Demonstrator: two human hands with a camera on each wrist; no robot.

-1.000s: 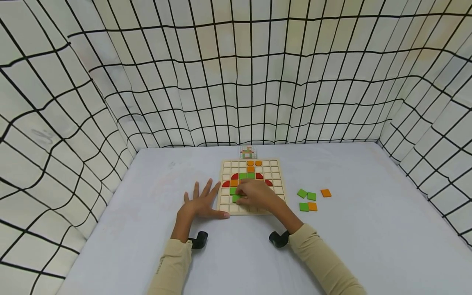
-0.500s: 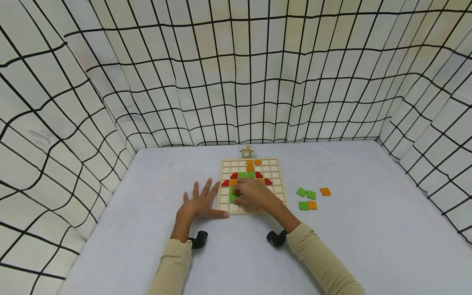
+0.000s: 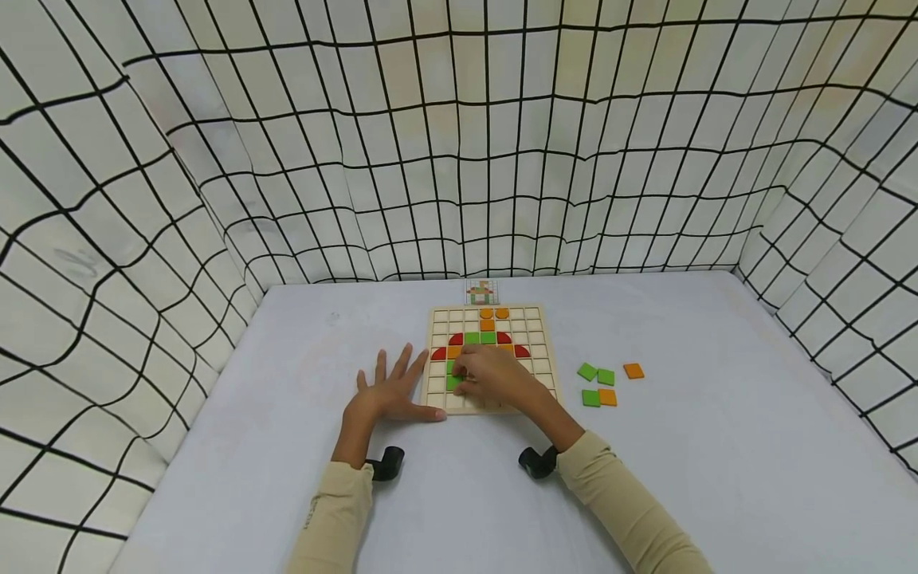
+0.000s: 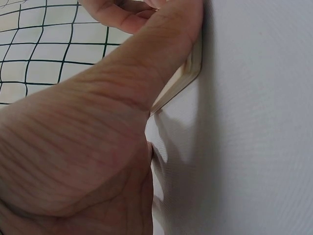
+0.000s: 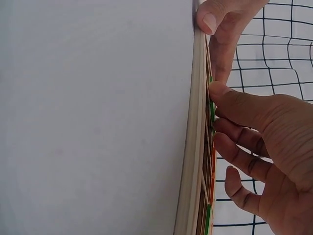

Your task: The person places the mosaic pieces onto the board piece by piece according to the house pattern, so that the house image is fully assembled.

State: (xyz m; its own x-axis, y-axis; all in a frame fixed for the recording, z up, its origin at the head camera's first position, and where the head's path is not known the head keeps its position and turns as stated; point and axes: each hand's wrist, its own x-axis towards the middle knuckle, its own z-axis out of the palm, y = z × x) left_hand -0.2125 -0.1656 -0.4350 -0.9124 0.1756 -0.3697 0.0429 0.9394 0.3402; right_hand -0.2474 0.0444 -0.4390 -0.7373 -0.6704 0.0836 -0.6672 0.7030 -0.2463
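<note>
A wooden grid board (image 3: 536,384) bears red quarter-round tiles, orange pieces and green square tiles in its cells. My right hand (image 3: 498,376) is over the board's middle, its thumb and fingertips curled at a green square tile (image 3: 453,383) in the left part of the pattern. In the right wrist view the thumb and fingertips of the right hand (image 5: 274,132) meet the green tile edge (image 5: 212,108); the palm hides several cells. My left hand (image 3: 393,396) lies with fingers spread at the board's left side, its thumb at the near left corner.
A small pattern card (image 3: 481,292) lies just behind the board. To the right, loose green tiles (image 3: 606,377) and orange tiles (image 3: 633,371) lie on the white tabletop (image 3: 688,446). Black netting (image 3: 459,167) over white sheeting encloses the table's back and sides.
My right hand shifts slightly left, then stays at the green tile. The left hand keeps its place, and the loose tiles stay where they were.
</note>
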